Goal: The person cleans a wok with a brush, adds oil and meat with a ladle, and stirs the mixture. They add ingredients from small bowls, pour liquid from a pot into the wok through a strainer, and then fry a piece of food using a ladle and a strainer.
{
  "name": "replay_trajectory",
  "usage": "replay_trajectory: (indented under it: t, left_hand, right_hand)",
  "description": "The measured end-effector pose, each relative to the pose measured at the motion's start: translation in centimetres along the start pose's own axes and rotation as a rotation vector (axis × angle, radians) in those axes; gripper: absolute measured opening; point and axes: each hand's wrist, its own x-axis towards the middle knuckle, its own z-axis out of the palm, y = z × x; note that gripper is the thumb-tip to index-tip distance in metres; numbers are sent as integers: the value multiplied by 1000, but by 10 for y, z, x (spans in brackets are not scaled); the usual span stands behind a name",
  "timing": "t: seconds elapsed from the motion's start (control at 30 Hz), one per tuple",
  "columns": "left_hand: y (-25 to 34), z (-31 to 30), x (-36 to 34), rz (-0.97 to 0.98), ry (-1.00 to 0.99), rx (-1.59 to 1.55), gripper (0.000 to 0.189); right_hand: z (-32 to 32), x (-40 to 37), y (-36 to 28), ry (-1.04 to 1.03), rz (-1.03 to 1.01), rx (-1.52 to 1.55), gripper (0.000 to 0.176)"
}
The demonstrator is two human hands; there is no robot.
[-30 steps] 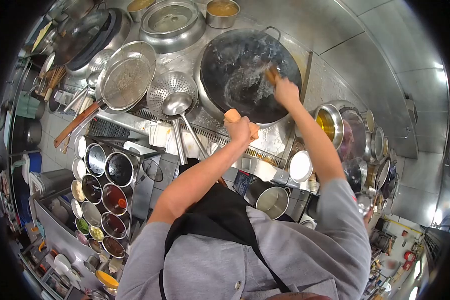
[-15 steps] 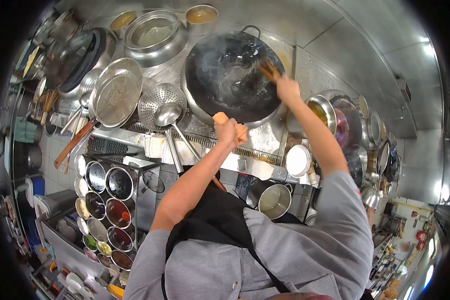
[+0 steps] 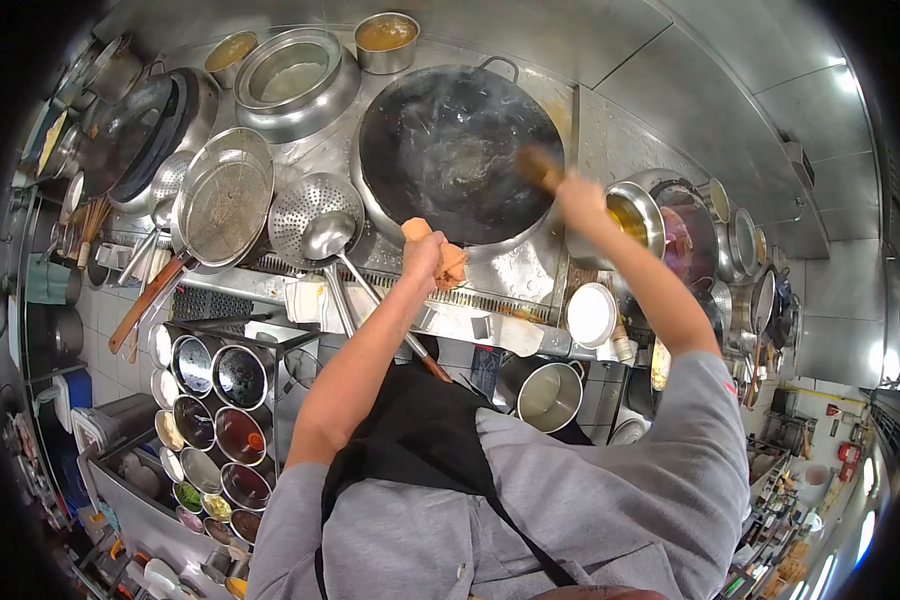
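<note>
A large black wok (image 3: 450, 140) sits on the steel range, with water and wisps of steam inside. At its near rim, my left hand (image 3: 425, 258) is closed around a folded orange cloth (image 3: 450, 266); whether it also grips a wok handle under the cloth is hidden. My right hand (image 3: 582, 200), smeared by motion, is wrapped round a bamboo wok brush (image 3: 538, 168). The blurred bristle end is over the right side of the wok's inside.
Left of the wok lie a perforated skimmer (image 3: 305, 200), a ladle (image 3: 328, 236) and a wire strainer (image 3: 225, 195). A pot of yellowish liquid (image 3: 630, 218) stands close to my right forearm. Sauce containers (image 3: 240, 375) fill a rack below left. A white bowl (image 3: 591, 314) rests near the front edge.
The view has shifted slightly. My right hand and the brush have swung a little lower along the wok's right side. My left hand stays at the near rim with the cloth.
</note>
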Motion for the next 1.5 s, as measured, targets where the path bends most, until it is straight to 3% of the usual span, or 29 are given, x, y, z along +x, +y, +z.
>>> replay_trajectory:
  t: [0.07, 0.13, 0.23, 0.37, 0.4, 0.5, 0.6, 0.67, 0.7, 0.73, 0.77, 0.83, 0.9, 1.0, 1.17, 1.27, 1.33, 1.4, 1.5]
  left_hand:
    - [5, 2, -12, -37, -17, 0, 26]
    - [3, 3, -15, -30, -8, 5, 28]
    - [-18, 0, 3, 86, 5, -75, 31]
    - [-1, 20, -24, 126, 64, -105, 25]
    - [1, 25, -28, 160, 106, -96, 24]
    - [-18, 13, 5, 146, 144, -36, 22]
    - [-2, 17, -12, 90, 115, -60, 21]
    - [-10, 11, -9, 127, 82, -40, 19]
    - [-8, 11, -5, 157, 64, -36, 18]
    - [2, 15, -17, 108, 38, -14, 16]
    - [3, 16, -17, 109, 41, -35, 14]
    - [0, 18, -18, 104, 44, -68, 10]
    - [2, 17, -15, 74, 44, -72, 9]
    - [2, 17, -15, 59, 76, -90, 10]
    - [9, 10, -22, -19, 15, 57, 15]
    - [5, 8, -14, 10, 16, 39, 18]
    - [-6, -2, -6, 21, -49, 46, 23]
    - [13, -14, -36, -107, -207, 32, 28]
    - [20, -78, -36, -260, -489, 26, 38]
  right_hand:
    - [3, 49, 39, 175, 168, 284, 58]
    - [-19, 68, 26, 301, 211, 402, 62]
    - [-74, 34, -21, 282, 25, 426, 51]
    - [-157, -33, -84, -108, -334, 477, 45]
    - [-144, -28, -96, -79, -396, 530, 45]
    - [-103, 71, -113, -34, -40, 638, 44]
    - [-102, 74, -120, 227, 83, 838, 38]
    - [-126, 34, -128, 78, -180, 743, 35]
    - [-123, 13, -136, 103, -219, 730, 35]
    - [-139, -13, -136, 53, -319, 631, 45]
    - [-155, -34, -137, 78, -328, 684, 37]
    - [-149, -12, -143, 108, -260, 783, 41]
    - [-126, 47, -157, 287, -28, 1022, 41]
    - [-93, 84, -178, 466, 283, 1091, 39]
    - [-129, -20, -136, 142, -326, 629, 34]
    - [-98, -9, -122, 11, -254, 322, 27]
    - [-74, 45, -106, 170, -82, 361, 23]
    - [-56, 91, -101, 316, 51, 577, 24]
    - [-83, 83, -105, 203, -123, 446, 28]
